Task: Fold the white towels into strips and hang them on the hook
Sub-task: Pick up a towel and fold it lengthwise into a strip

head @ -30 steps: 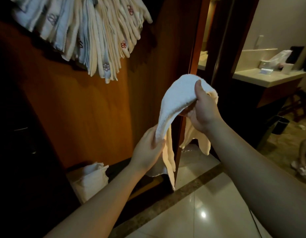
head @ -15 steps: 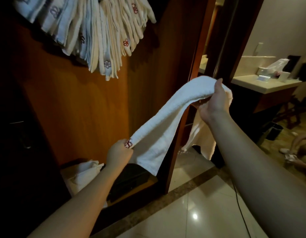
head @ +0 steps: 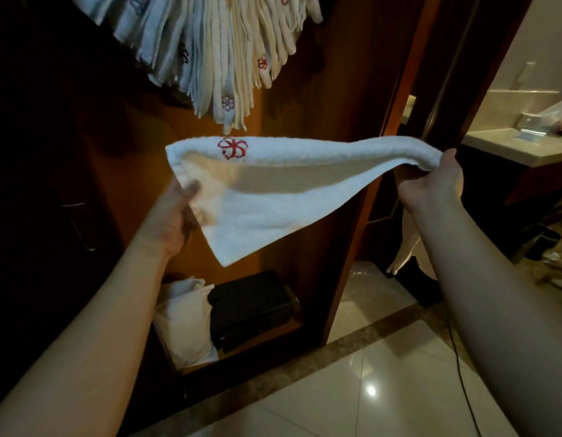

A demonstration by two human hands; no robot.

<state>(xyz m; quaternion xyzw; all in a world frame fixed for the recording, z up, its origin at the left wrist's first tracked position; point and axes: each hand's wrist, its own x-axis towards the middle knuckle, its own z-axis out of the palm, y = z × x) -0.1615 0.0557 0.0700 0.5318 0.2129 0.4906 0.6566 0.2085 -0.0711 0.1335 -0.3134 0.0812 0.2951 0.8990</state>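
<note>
Now pulled level between both hands, the white towel (head: 273, 197) is sagging; left hand (head: 175, 216) is pinching one end, right hand (head: 431, 187) is gripping the other.

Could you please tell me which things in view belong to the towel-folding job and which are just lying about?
Part of the job:
- white towel, stretched between left hand and right hand
- folded towels already hanging above

Just lying about:
- white bag on the low shelf
- black box beside it
- counter at the right
</note>
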